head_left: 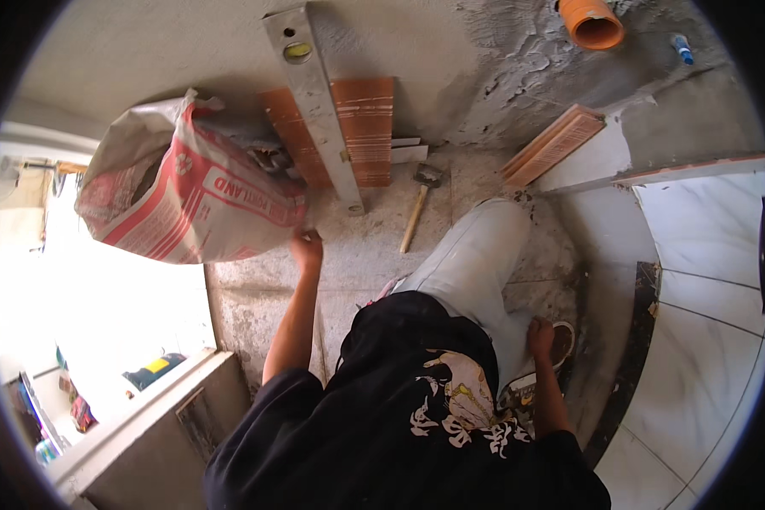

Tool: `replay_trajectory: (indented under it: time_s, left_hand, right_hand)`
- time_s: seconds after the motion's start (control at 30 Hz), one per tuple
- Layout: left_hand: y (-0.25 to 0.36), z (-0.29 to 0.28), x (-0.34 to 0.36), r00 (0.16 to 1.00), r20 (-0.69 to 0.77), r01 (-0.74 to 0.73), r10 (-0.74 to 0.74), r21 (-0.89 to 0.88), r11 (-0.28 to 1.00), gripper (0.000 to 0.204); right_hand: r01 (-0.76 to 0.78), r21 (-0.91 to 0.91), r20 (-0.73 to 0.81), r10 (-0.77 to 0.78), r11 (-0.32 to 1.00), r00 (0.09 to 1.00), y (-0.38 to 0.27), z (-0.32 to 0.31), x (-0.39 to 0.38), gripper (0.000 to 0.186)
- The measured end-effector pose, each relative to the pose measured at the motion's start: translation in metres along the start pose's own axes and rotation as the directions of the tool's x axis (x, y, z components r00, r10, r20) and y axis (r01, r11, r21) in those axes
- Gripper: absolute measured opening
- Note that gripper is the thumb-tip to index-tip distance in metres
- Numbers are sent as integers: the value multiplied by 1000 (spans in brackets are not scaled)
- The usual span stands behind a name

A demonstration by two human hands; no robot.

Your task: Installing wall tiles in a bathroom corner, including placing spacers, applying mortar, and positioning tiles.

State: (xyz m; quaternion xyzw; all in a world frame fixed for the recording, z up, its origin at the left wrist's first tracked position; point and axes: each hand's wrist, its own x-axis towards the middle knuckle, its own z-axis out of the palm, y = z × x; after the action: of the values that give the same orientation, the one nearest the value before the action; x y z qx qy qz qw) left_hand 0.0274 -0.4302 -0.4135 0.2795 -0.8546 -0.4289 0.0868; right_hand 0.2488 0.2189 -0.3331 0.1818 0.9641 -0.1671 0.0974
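A white cement bag with red print (pixel 221 200) leans at the left, its top gaping. My left hand (pixel 308 247) is closed at its lower right corner, the arm stretched forward. My right hand (pixel 539 337) hangs beside my bent leg with its fingers curled. Whether it holds anything is hidden. Next to it is a brown rounded thing with a pale rim (pixel 562 344), perhaps a shoe. Ahead of my knee, a mallet with a wooden handle (pixel 414 217) lies on the floor, dark head away from me.
A metal spirit level (pixel 319 102) leans on the wall before reddish-brown tiles (pixel 367 127). More stacked tiles (pixel 555 146) stand further right. An orange pipe (pixel 593 27) juts from the wall. White tiles (pixel 705 297) cover the right side; a low ledge (pixel 136 425) borders the bright left opening.
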Motion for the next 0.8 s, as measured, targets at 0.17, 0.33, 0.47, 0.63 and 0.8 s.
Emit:
replay_trajectory:
  time_s: [0.17,0.33,0.47,0.63,0.8]
  left_hand:
    - [204,-23,60,758,-487,-335,435,283,899,96]
    - [146,-77,183,679,-464,-375,569,448,812,81]
    - [131,-46,177,817,-364,-365,446,270,891,58]
    - [216,-66,123,776,-386,-391,499,326,861,40]
    - [213,-78,137,737,-280,-521,614,344,782,47]
  right_hand:
    - [-6,-250,-56,-8,968,998,31,3,-26,31]
    - [-164,-108,-56,159,980,986,-43,20,7,16]
    - [-361,128,-178,379,924,908,-52,21,-17,23]
    - [-294,231,-136,330,927,934,-39,-29,-17,24]
    - [88,477,-812,400,874,426,-39,-258,59,26]
